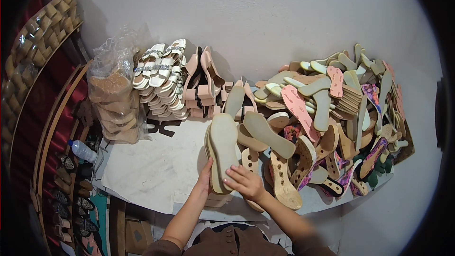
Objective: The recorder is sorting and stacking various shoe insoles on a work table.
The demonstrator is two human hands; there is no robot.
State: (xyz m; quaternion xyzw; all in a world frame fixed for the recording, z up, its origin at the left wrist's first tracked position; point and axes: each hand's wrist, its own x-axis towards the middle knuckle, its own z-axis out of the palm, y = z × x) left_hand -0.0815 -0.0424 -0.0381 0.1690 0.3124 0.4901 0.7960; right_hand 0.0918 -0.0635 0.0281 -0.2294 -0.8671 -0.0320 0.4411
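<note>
A stack of pale cream shoe soles (222, 147) stands between my hands at the front of the table, narrow at the waist and squared at the far end. My left hand (204, 176) grips its left edge, with the thumb along the side. Over the near right part of the top sole, my right hand (245, 183) lies with bent fingers and holds its edge. The undersides of both hands are hidden. A loose grey-cream sole (269, 135) rests just beyond my right hand, and a wooden sole with holes (284, 180) lies to its right.
A big heap of soles, pink insoles (299, 111) and wedge heels covers the table's right side. White sandals (163, 76) and pink heeled sandals (201, 87) are piled at the back. Plastic-wrapped soles (113, 102) stand far left, near a water bottle (82, 150) and shoe shelves.
</note>
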